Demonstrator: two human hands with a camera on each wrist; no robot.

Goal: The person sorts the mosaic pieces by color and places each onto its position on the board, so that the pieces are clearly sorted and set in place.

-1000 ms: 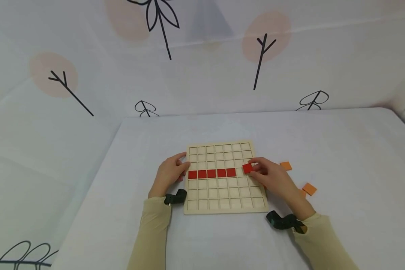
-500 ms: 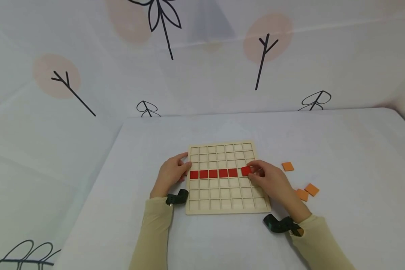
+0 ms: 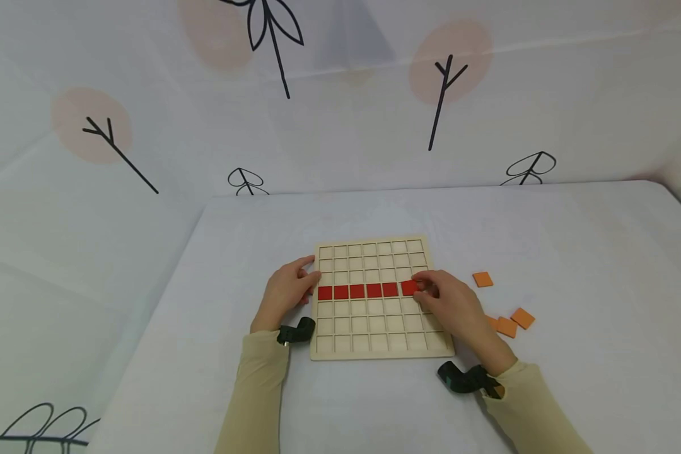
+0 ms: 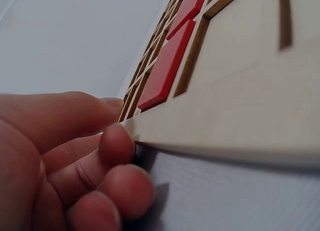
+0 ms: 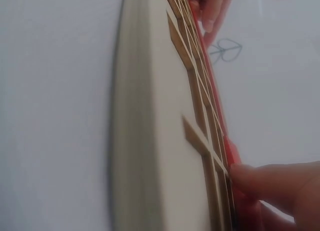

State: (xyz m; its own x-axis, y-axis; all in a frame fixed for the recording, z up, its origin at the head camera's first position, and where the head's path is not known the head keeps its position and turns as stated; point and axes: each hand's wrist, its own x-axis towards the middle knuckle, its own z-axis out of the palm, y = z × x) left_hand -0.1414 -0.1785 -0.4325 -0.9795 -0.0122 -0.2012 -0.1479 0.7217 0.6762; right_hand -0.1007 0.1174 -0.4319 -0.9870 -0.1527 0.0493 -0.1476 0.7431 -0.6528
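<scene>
A pale wooden grid board (image 3: 369,359) lies flat on the table. Several red square tiles (image 3: 357,291) fill its fourth row from the left end. At that row's right side my right hand (image 3: 451,302) pinches another red tile (image 3: 408,287) between thumb and fingers; it sits slightly askew over the sixth cell. Whether it has settled into the cell cannot be told. My left hand (image 3: 284,293) grips the board's left edge. In the left wrist view its fingertips (image 4: 117,141) touch the board's rim beside the end red tile (image 4: 167,66).
Several orange tiles lie on the white cloth right of the board: one orange tile (image 3: 482,279) apart, others in a small group (image 3: 507,326), partly behind the right hand. A patterned fabric backdrop (image 3: 340,126) stands behind the table (image 3: 352,214).
My right hand has moved left and slightly down with its red tile, closing on the row's last seated tile. The left hand stays on the board's edge.
</scene>
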